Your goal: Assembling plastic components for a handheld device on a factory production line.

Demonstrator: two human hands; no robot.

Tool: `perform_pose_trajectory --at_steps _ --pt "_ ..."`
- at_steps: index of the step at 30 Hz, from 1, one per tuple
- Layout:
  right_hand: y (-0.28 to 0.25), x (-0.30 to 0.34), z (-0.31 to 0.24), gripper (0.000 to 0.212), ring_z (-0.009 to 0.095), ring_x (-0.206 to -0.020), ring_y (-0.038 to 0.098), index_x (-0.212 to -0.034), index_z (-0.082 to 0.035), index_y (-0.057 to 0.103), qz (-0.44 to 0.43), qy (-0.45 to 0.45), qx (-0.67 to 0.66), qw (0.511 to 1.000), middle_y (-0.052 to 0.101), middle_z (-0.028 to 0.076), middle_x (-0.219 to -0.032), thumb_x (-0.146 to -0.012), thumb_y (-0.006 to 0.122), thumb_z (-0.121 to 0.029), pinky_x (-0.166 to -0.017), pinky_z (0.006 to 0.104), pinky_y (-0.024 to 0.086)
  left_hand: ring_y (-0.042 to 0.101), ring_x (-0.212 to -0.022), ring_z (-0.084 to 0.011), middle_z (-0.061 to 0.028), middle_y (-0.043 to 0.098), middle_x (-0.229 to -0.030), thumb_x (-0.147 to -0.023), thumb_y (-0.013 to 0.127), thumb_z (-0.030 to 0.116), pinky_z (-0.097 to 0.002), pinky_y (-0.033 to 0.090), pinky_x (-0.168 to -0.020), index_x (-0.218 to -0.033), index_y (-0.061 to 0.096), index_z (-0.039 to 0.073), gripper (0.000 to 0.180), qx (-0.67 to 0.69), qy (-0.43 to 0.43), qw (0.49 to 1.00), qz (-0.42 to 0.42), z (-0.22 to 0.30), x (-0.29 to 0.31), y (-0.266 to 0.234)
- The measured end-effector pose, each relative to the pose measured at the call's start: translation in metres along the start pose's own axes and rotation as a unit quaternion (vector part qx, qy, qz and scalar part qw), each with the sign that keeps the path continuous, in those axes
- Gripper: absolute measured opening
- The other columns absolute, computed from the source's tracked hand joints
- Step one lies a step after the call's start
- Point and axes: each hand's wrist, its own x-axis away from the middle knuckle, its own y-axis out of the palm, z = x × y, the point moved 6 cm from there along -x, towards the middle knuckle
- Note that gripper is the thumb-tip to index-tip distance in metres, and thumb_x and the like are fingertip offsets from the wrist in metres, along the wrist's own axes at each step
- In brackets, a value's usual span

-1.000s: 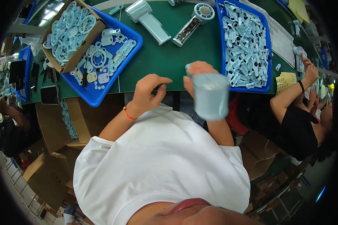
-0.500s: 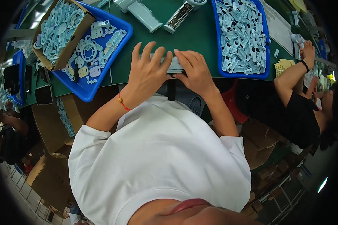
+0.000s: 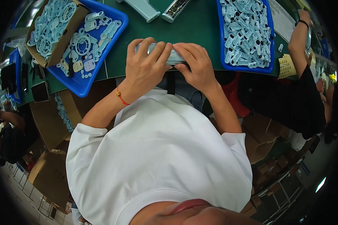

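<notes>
Between my two hands lies a long pale grey-blue plastic housing (image 3: 175, 57), held crosswise at the near edge of the green table. My left hand (image 3: 148, 58) curls its fingers over the left part of it. Around its right end my right hand (image 3: 196, 63) is closed, thumb on the near side and fingers on top. My fingers cover much of the housing. Beyond my hands rest a pale blue handle-shaped casing (image 3: 143, 10) and an opened one with a circuit board inside (image 3: 174, 10), both cut off by the upper edge.
A blue tray (image 3: 87, 84) at the left carries pale blue parts and a cardboard box (image 3: 56, 59) full of rings. Another blue tray (image 3: 248, 68) at the right is heaped with small pieces. A phone (image 3: 40, 92) lies at the left edge. At far right a co-worker's arm (image 3: 299, 41) reaches over the table.
The housing has turned in my hands, showing a face with small marks. The view has shifted slightly, so the casings sit higher. The co-worker's arm has moved away from me.
</notes>
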Motion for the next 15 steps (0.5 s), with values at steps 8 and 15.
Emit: perform_pose_trajectory --at_steps 8,15 --pt "0.001 0.003 0.0 0.043 0.026 -0.098 0.054 -0.116 -0.003 0.057 0.088 -0.046 0.03 0.995 0.057 0.009 -0.113 -0.078 0.064 -0.021 -0.083 0.0388 0.042 0.054 -0.095 -0.022 -0.0015 0.061 -0.096 -0.056 0.078 0.025 -0.0411 0.038 -0.081 -0.102 0.062 0.009 0.051 0.014 -0.011 0.999 0.027 -0.003 -0.001 0.001" --pt "-0.005 -0.004 0.015 0.051 0.024 -0.096 0.058 -0.124 0.001 0.049 -0.056 0.182 -0.271 0.943 0.056 0.015 -0.115 -0.084 0.064 -0.026 -0.077 0.0325 0.048 0.05 -0.108 -0.0234 -0.0078 0.058 -0.106 -0.069 0.077 0.018 -0.0392 0.039 -0.092 -0.118 0.055 0.005 0.055 0.138 -0.117 0.955 0.234 -0.03 -0.007 -0.041"
